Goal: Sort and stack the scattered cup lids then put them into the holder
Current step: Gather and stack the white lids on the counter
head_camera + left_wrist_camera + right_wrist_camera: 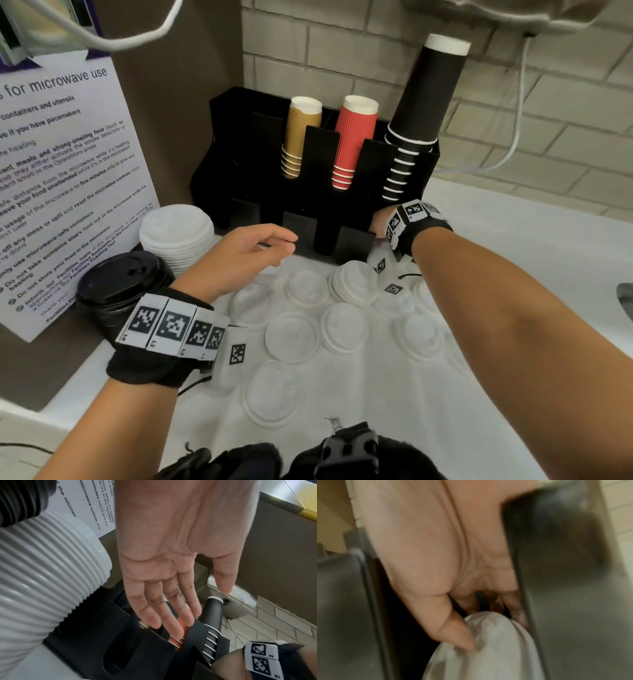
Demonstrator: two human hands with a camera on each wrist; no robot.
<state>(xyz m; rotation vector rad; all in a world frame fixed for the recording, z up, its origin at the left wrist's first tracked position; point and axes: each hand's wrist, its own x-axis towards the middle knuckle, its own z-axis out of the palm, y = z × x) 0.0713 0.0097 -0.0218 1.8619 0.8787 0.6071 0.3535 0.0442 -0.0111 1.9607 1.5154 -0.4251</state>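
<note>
Pinched between the thumb and curled fingers of the right hand, a white lid is held low at the front of the black holder, at its rightmost slot; the right-wrist view is blurred, so whether one lid or several are gripped cannot be told. That grip is narrow and closed on the lid, and in the head view the right hand is largely hidden behind its wrist band. By contrast, the left hand is kept wide, with fingers straight and relaxed and nothing held, as is shown plainly in the left-wrist view, where the left hand hovers in front of the holder. In the holder's slots, stacks of tan cups, red cups and black cups are stood upside down. On the white worktop in front of the holder, loose white lids are scattered, and a small stack of white lids is seen among them. To the left, a taller white lid stack is set beside a black lid stack, both near the left wrist. Behind these, a printed microwave notice is leaned against the brown wall.
</note>
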